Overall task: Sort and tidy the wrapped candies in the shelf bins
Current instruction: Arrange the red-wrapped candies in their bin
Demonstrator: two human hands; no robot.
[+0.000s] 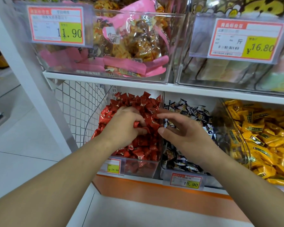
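Note:
A clear bin (141,167) on the lower shelf is heaped with red wrapped candies (138,102). My left hand (125,125) is buried in that heap, fingers curled around a few red candies. To its right, a second bin (167,175) holds dark blue and white wrapped candies (188,110). My right hand (185,130) hovers over the wall between the two bins, fingers spread, fingertips touching the red pile's right edge, holding nothing.
A third bin (236,136) at the right holds yellow-orange wrapped candies (269,136). The upper shelf (105,79) carries clear bins of pink-bagged snacks (131,46) close above my hands. Price tags hang on bin fronts. White wire mesh (77,102) closes the shelf's left side.

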